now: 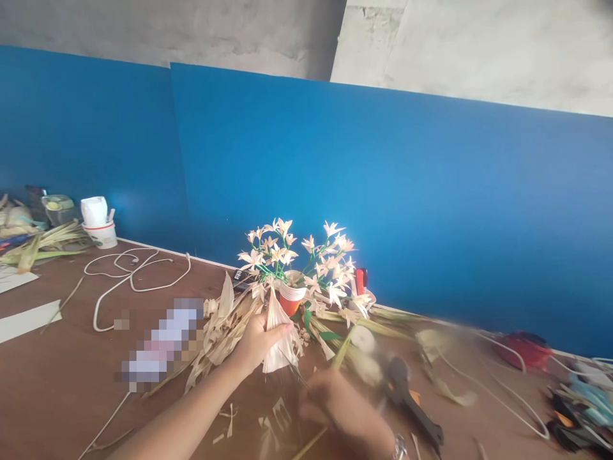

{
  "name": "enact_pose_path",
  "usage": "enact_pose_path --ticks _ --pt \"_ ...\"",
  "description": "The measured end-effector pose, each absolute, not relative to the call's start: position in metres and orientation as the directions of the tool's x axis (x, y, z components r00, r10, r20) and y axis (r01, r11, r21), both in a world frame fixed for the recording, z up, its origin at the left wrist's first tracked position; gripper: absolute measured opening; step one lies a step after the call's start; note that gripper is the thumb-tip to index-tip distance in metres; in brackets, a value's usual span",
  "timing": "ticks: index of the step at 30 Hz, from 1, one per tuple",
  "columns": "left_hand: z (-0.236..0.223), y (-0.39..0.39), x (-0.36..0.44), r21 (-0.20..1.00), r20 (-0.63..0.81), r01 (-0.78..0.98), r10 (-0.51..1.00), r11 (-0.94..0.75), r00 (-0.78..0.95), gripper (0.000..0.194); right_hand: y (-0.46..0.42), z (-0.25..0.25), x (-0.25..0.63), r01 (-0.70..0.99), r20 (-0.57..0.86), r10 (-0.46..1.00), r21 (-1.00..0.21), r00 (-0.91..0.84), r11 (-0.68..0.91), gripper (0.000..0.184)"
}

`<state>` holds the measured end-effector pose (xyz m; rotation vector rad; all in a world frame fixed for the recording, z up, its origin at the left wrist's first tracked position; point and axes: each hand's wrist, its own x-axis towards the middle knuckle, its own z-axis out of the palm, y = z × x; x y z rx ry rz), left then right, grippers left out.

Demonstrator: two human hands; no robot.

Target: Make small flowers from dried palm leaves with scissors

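bare grey wall — patchy | blue partition — vertical seam | brown tabletop

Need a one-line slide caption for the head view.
Left hand pinches a pale, husk-like sheet before pale flowers and an orange-and-white cup; the blurred right hand is nearby.

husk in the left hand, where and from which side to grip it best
Pinch the husk by its wide lower edge, probably best from the near right: that edge flares out below the left hand, which covers part of the middle.
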<state>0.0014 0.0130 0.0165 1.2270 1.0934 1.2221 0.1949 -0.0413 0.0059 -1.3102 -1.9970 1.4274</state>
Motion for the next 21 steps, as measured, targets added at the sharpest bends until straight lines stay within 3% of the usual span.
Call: enact_pose_path --ticks 21 --pt "0.009 0.008 0.011 0.972 0.017 -0.230 0.993 -0.043 -0.118 0.026 -0.043 0.013 0.188 0.545 -0.133 0.893 -0.827 -0.431 0.140 0.009"
